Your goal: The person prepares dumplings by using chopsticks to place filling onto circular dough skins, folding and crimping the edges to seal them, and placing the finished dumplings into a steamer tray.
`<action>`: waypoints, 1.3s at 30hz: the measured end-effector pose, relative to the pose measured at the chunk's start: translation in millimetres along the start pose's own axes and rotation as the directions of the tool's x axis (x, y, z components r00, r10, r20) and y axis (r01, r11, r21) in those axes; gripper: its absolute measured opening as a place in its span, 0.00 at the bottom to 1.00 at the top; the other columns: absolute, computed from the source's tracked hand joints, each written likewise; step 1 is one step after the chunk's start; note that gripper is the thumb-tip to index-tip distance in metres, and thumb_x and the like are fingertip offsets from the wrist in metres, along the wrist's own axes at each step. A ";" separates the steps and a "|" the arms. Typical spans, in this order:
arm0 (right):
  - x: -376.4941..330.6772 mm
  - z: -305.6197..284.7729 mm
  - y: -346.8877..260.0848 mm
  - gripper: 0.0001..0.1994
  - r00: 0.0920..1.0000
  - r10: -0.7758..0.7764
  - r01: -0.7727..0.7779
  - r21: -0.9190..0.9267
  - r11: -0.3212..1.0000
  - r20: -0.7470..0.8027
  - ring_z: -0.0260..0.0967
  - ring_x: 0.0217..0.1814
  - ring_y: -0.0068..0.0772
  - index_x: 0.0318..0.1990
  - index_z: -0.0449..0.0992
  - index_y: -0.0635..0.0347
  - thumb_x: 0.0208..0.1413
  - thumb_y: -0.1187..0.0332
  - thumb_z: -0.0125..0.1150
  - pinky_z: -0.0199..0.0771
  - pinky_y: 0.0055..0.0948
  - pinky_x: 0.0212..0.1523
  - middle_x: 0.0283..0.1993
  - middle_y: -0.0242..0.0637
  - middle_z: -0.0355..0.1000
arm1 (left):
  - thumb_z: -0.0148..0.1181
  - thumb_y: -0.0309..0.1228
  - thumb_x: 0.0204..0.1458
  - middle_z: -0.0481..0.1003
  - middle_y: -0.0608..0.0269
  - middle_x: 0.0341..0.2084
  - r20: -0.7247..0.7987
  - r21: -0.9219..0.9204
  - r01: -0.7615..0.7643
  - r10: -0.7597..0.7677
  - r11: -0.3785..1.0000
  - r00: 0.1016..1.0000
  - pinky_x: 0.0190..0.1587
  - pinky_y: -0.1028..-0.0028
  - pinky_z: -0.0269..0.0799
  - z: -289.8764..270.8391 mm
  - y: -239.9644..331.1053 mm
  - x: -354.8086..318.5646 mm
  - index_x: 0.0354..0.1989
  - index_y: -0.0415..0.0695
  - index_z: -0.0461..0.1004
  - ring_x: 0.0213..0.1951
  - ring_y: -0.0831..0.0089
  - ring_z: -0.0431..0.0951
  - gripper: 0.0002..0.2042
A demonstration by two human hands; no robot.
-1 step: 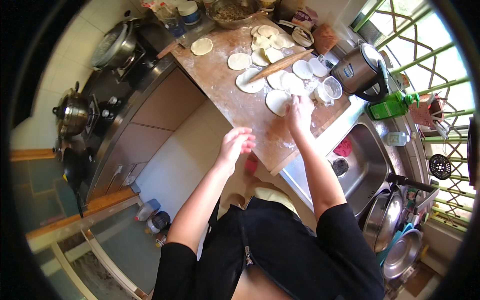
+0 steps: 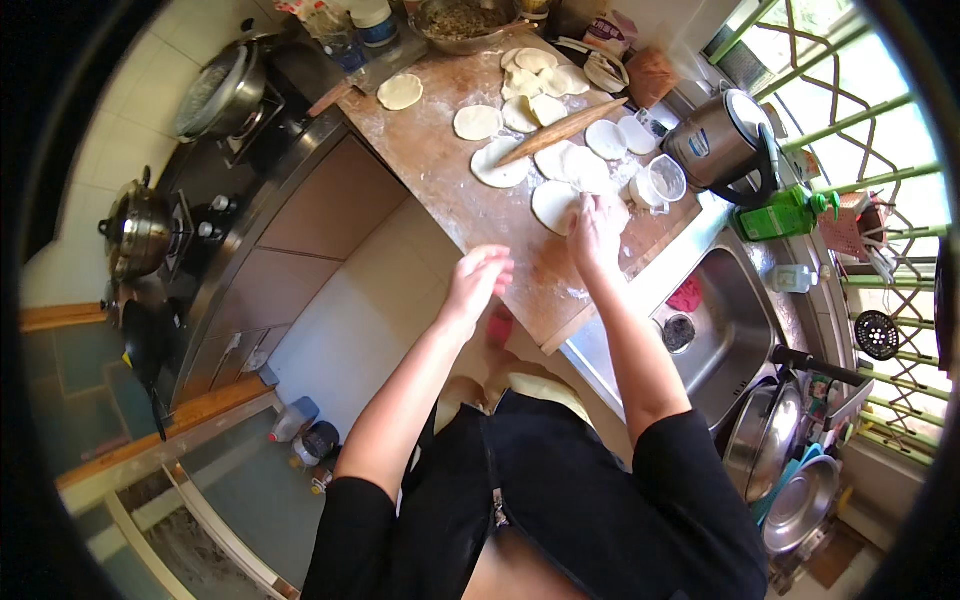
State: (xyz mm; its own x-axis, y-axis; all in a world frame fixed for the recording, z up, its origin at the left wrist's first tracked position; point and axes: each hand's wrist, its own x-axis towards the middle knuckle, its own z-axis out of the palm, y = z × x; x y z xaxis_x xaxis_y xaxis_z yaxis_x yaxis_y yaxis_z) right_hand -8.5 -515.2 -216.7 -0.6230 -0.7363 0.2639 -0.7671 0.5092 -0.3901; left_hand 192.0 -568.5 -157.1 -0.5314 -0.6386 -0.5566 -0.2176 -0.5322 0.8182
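Observation:
My right hand [image 2: 598,232] is over the floured wooden board [image 2: 425,150], its fingers bent together at the right edge of a round dough wrapper [image 2: 553,206]. Whether anything is between those fingers, I cannot make out. Empty and loosely curled, with its fingers apart, my left hand [image 2: 478,283] hovers at the board's near left edge. A wooden rolling pin [image 2: 565,131] lies aslant across more flat dough rounds [image 2: 500,163]. Farther back, several wrappers overlap in a loose pile [image 2: 530,75]. Just beyond my right hand stands a clear plastic cup [image 2: 660,182] with white contents.
At the back are a metal bowl of filling [image 2: 462,22] and a cleaver [image 2: 375,75]. An electric kettle [image 2: 720,140] and a green bottle [image 2: 780,215] stand right, beside the steel sink [image 2: 735,320]. Pots [image 2: 140,230] sit on the stove at left.
My left hand has risen slightly and moved a little to the right. My right hand has shifted a touch left, its fingers drawn closer together. The dough rounds and rolling pin stay put.

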 end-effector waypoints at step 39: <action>76.4 -33.0 -211.0 0.20 0.821 0.292 -0.471 0.871 -0.139 0.491 0.70 0.36 0.21 0.47 0.71 0.65 0.59 0.55 0.52 0.73 0.22 0.33 0.38 0.32 0.72 | 0.43 0.43 0.61 0.68 0.57 0.51 0.742 -0.273 0.298 0.003 0.915 0.670 0.54 0.65 0.66 -121.4 194.3 119.1 0.59 0.40 0.58 0.51 0.66 0.70 0.23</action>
State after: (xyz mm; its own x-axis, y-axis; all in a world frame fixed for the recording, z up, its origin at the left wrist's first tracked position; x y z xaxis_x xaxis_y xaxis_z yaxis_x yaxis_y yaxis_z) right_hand 100.7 -664.2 -85.1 -0.6604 -0.6743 -0.3303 0.5334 -0.1117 -0.8385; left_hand 185.8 -815.4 -81.9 -0.9645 -0.0175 -0.2637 -0.1335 -0.8288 0.5433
